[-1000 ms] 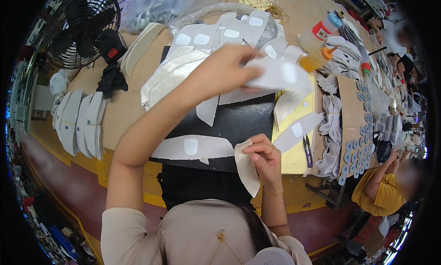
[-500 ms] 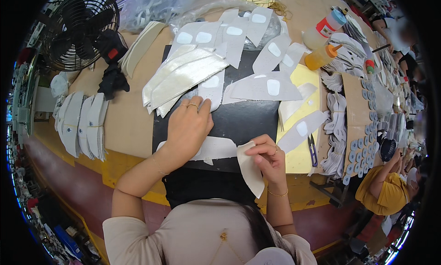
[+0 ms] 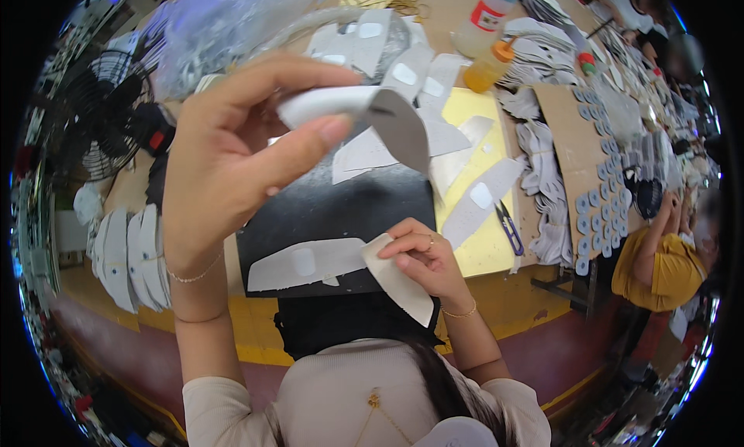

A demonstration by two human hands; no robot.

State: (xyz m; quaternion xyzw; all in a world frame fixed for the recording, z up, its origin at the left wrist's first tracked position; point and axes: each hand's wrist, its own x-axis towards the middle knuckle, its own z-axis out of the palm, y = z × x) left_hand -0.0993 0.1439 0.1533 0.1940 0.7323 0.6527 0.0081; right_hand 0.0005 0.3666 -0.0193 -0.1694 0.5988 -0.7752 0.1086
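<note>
Raised close to the camera, my left hand (image 3: 221, 156) pinches a curved fabric piece (image 3: 403, 129), white on one part and grey on the other, bent between thumb and fingers. My right hand (image 3: 425, 255) grips a cream curved piece (image 3: 401, 288) at the near edge of the black mat (image 3: 333, 207). Beside it, a light grey panel (image 3: 341, 257) with a white patch (image 3: 304, 262) lies flat on the mat, its right end against the cream piece. More grey patched panels (image 3: 407, 71) lie beyond the mat, partly hidden by my left hand.
A yellow sheet (image 3: 484, 257) to the right bears a patched panel and thread snips (image 3: 509, 228). Behind stand an orange-capped bottle (image 3: 487, 67) and a blue-capped bottle (image 3: 482, 24). Bundled pieces (image 3: 116, 257) and a black fan (image 3: 101, 106) are left. Someone in yellow (image 3: 651, 272) sits far right.
My left hand has risen from the pile toward the camera with a curved piece in it. My right hand still holds the cream piece. The view has shifted.
</note>
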